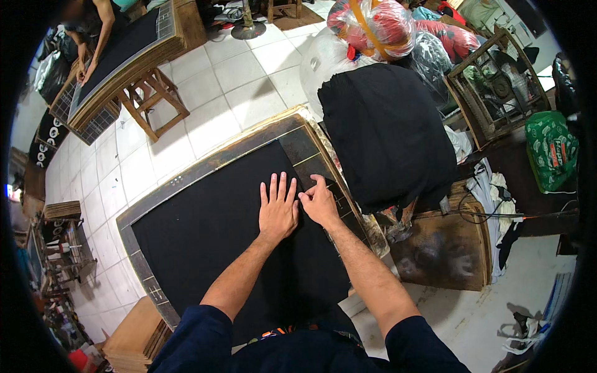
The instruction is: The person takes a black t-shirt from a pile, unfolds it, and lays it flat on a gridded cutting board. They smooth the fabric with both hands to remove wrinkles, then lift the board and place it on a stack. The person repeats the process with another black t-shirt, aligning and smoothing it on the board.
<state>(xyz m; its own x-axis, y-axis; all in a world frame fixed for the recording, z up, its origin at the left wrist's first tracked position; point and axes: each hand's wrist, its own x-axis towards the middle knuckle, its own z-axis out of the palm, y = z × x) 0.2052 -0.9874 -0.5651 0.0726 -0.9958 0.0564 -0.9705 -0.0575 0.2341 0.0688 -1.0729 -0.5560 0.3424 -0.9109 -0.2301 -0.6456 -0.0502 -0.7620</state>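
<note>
A sheet of black fabric (205,233) lies spread over a dark board (310,154) marked with pale lines. My left hand (279,207) rests palm down on the cloth, its fingers spread a little and nothing under them but the fabric. Close to its right, my right hand (320,201) is at the cloth's right edge, with thumb and index finger extended and the other fingers curled. Whether those fingertips pinch the edge is not clear. The cloth's near end hangs toward my body.
Right of the board stands a tall pile of folded black fabric (387,130). Plastic-wrapped bundles (373,28) sit behind it. A wooden stool (154,105) stands on the tiled floor beside another board stack (140,60), where a person leans over dark cloth. Boards (135,333) are piled at lower left.
</note>
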